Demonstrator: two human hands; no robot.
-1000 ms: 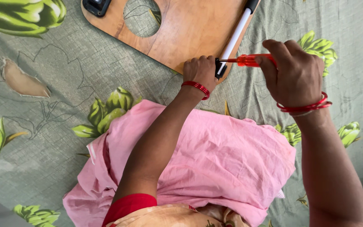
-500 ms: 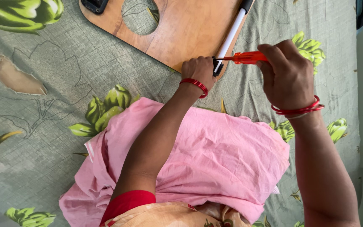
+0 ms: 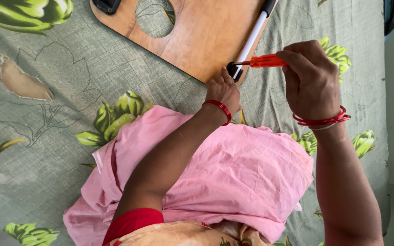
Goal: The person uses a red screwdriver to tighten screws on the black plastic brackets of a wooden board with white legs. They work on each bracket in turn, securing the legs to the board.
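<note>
Compared with a second ago, not much has been shifted: the right hand (image 3: 311,79) and its screwdriver (image 3: 263,61) have been nudged a touch higher and the tip is kept on the same black fitting, while the left hand is parked where it was.

That right hand is closed around the orange handle of the screwdriver, with the shaft laid almost level, its long axis running from 3 o'clock to 9 o'clock. The tip is pressed at the black bracket (image 3: 234,71), which lies at about 9 o'clock from the right hand and just off 12 o'clock from the left hand (image 3: 224,91). So the left hand is the nearer one to the fitting, pretty much touching the board edge beside it. Its fingers are curled down against the wooden board (image 3: 206,36); whether something small is pinched under them can't be told from here.

The bracket is fixed at the lower end of a white rod (image 3: 251,38), which is run along the board's right edge toward 1 o'clock. A round hole is cut in the board near 11 o'clock. Everything is laid on a bed covered with a grey-green flower-print sheet (image 3: 46,136), and a pink cloth (image 3: 233,182) is draped across the lap at 6 o'clock. Red bangles are worn on both wrists.
</note>
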